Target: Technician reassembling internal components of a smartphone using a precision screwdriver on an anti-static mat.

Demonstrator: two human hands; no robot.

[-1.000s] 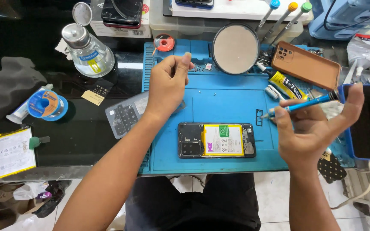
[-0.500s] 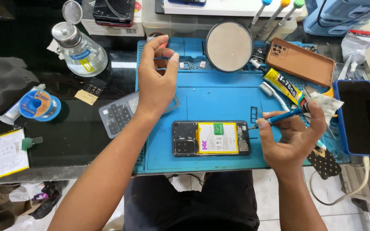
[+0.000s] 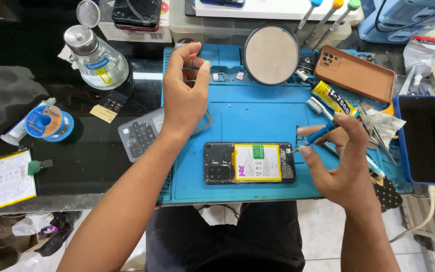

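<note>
An opened phone lies back-up on the blue repair mat, showing its yellow-labelled battery. My right hand grips a blue-handled screwdriver, whose tip rests at the phone's right end. My left hand hovers over the mat's upper left, by the small parts compartments. Its thumb and forefinger are curled and apart, and I see nothing between them.
A round mirror, a brown phone back cover, a glue tube and a toothbrush crowd the mat's far right. A dark phone in a blue case lies right. A glass bottle, solder spool and spare battery sit left.
My right hand closed around the screwdriver and brought its tip down to the phone's right end. My left hand stayed near the mat's upper compartments, its fingers spreading slightly.
</note>
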